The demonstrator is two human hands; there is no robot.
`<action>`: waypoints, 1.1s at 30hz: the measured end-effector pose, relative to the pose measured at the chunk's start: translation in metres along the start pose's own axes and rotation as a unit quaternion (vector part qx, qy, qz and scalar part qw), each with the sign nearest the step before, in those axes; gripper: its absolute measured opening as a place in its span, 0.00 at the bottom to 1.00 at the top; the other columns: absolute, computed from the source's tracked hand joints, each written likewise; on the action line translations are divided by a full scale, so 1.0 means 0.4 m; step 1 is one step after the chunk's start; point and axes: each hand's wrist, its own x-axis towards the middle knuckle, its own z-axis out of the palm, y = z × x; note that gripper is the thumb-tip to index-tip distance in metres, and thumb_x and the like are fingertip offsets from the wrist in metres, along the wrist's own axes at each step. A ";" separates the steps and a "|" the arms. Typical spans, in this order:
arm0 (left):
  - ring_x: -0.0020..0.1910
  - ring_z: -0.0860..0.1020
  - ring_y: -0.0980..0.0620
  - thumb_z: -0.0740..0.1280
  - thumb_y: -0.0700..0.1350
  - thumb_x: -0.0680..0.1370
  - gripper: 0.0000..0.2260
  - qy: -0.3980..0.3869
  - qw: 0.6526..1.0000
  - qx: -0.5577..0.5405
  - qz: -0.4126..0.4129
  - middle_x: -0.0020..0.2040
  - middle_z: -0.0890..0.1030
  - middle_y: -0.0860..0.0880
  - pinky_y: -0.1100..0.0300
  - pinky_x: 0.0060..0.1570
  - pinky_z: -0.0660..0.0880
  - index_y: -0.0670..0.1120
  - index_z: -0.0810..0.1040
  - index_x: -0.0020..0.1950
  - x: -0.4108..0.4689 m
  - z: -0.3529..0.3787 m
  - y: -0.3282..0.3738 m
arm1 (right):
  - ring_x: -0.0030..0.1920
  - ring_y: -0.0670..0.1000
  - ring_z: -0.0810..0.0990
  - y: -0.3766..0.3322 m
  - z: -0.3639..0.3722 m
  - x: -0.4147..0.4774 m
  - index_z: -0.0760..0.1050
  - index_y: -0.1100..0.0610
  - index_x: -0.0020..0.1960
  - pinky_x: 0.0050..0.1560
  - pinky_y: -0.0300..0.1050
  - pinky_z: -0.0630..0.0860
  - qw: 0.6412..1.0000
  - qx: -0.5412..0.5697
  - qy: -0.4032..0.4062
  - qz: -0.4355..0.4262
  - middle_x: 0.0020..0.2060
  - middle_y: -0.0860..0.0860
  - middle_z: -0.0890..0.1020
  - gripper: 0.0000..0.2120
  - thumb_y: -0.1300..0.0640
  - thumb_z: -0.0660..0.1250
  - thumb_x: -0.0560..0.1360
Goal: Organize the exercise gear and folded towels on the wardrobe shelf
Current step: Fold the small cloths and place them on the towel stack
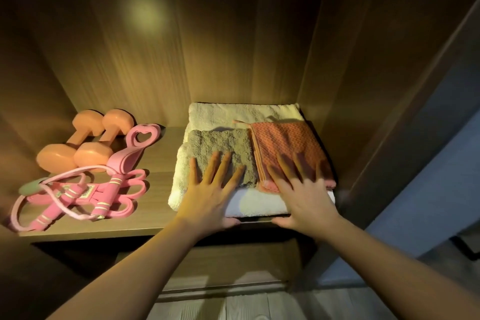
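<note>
On the right of the wooden shelf (158,163) lies a folded white towel (233,113). Two small cloths lie side by side on top of it: a grey one (220,141) and a pink waffle one (283,138). My left hand (210,195) lies flat with straight, spread fingers on the grey cloth's near edge. My right hand (301,189) lies flat on the pink cloth's near edge. On the shelf's left sit two orange dumbbells (78,143), a pink skipping rope (67,195), a pink heart-handled piece (137,145) and pink looped bands (135,189).
The wardrobe's right side wall (350,112) stands close to the towel stack. The back panel (168,60) is lit from above. A gap of bare shelf separates the gear from the towels. Below the shelf is a dark lower compartment (233,262).
</note>
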 end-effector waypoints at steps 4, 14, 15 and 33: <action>0.77 0.53 0.34 0.60 0.76 0.68 0.49 0.001 1.000 0.022 -0.019 0.79 0.54 0.37 0.25 0.66 0.54 0.50 0.49 0.80 0.021 0.012 -0.003 | 0.77 0.66 0.37 0.015 0.024 0.030 0.27 0.45 0.74 0.68 0.77 0.45 1.000 -0.026 0.014 0.006 0.77 0.53 0.35 0.60 0.28 0.67 0.63; 0.78 0.42 0.36 0.47 0.76 0.72 0.46 -0.088 0.995 0.050 -0.016 0.80 0.42 0.40 0.28 0.69 0.44 0.50 0.31 0.76 0.069 0.019 -0.012 | 0.78 0.62 0.36 0.021 0.011 0.089 0.41 0.46 0.80 0.70 0.74 0.40 0.997 -0.028 -0.070 0.018 0.79 0.51 0.37 0.47 0.28 0.60 0.71; 0.78 0.44 0.38 0.44 0.77 0.72 0.45 -0.089 0.995 0.037 -0.015 0.80 0.45 0.41 0.29 0.69 0.42 0.51 0.36 0.79 0.067 0.002 -0.011 | 0.78 0.61 0.37 0.020 -0.003 0.082 0.40 0.45 0.79 0.71 0.73 0.41 0.996 -0.012 -0.084 0.010 0.79 0.50 0.37 0.47 0.26 0.57 0.70; 0.78 0.50 0.39 0.32 0.72 0.72 0.33 -0.055 0.983 -0.090 -0.153 0.80 0.53 0.47 0.26 0.68 0.42 0.66 0.43 0.77 0.217 -0.001 -0.030 | 0.77 0.58 0.32 0.033 -0.031 0.252 0.38 0.34 0.77 0.70 0.73 0.34 0.975 0.191 -0.039 0.110 0.78 0.41 0.38 0.25 0.36 0.39 0.81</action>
